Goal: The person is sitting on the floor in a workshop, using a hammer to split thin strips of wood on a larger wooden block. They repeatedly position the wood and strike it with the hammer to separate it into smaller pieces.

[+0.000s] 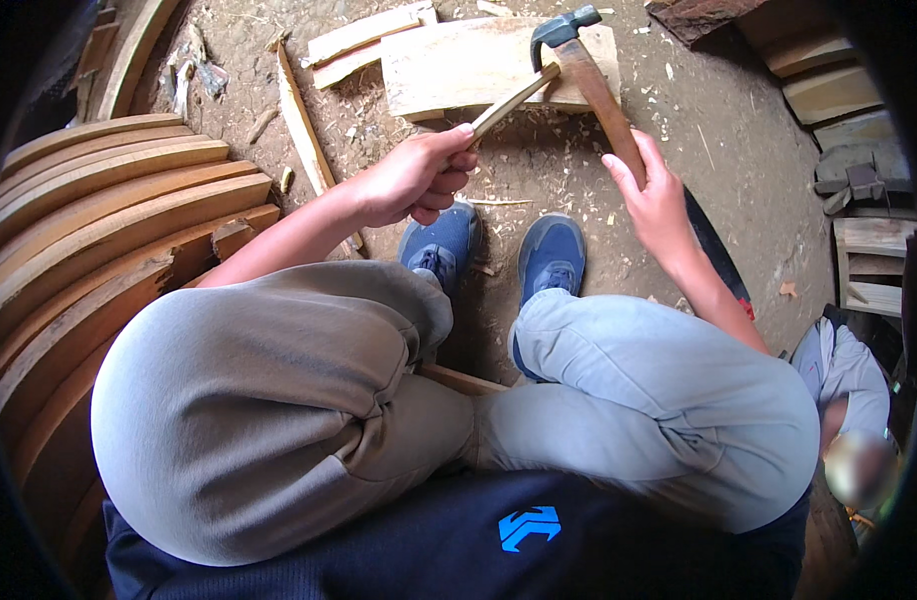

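Note:
My left hand [426,178] is closed round a thin wooden stick [512,106], thumb along its near end. The stick slants up and to the right, its far tip beside the hammer's claw; whether they touch I cannot tell. In my right hand [655,200] is a claw hammer [601,98], gripped low on its brown wooden handle, with the dark metal head pointing away from me. Beneath both tools lies a thick pale wooden block [459,65] on the ground, its near edge curved. My blue shoes [552,252] rest just this side of it.
Stacked curved planks [129,205] fill the left side. A long wood strip [304,120] lies between them and the block. A long dark blade [714,245] with a red end lies by my right forearm. More timber [834,95] and another person [849,380] are at right.

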`<state>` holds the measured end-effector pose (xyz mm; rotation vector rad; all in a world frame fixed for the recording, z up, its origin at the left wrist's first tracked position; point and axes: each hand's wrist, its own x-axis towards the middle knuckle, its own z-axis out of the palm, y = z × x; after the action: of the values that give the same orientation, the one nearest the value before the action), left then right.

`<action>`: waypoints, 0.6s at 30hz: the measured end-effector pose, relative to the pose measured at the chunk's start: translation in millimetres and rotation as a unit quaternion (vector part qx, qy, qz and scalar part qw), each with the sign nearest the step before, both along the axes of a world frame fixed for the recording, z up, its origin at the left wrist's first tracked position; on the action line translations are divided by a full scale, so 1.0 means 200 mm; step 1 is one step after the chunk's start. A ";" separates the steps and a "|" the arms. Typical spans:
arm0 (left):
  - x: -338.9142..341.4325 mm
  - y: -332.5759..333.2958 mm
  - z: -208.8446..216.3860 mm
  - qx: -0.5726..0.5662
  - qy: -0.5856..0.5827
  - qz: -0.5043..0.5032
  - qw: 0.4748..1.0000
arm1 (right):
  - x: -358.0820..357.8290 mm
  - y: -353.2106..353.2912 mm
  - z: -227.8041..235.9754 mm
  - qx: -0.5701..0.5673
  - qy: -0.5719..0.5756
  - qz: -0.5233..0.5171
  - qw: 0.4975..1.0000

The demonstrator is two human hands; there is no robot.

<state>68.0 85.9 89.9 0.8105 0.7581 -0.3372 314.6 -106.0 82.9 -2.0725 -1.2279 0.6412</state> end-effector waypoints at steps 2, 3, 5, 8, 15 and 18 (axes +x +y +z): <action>0.00 -0.01 0.01 -0.006 -0.005 0.005 1.000 | -0.02 0.00 -0.01 -0.012 -0.008 0.005 1.000; 0.00 -0.01 0.01 -0.008 -0.003 0.006 1.000 | -0.03 0.00 -0.01 -0.018 -0.012 0.007 1.000; 0.00 -0.01 0.01 -0.012 0.003 0.009 1.000 | -0.04 0.00 -0.02 -0.013 -0.016 0.008 1.000; 0.00 -0.01 0.00 -0.012 -0.005 0.006 1.000 | -0.05 0.01 0.01 -0.047 -0.022 0.011 0.999; 0.02 0.00 -0.01 0.016 -0.024 0.012 1.000 | -0.05 -0.05 -0.05 -0.030 0.021 0.014 0.999; 0.00 -0.01 -0.02 0.054 -0.025 -0.007 0.998 | -0.05 -0.02 0.01 0.002 0.013 -0.015 1.000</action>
<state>68.1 84.6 86.3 0.9227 0.7279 -0.2893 305.4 -110.2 84.1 -2.0684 -1.1811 0.6490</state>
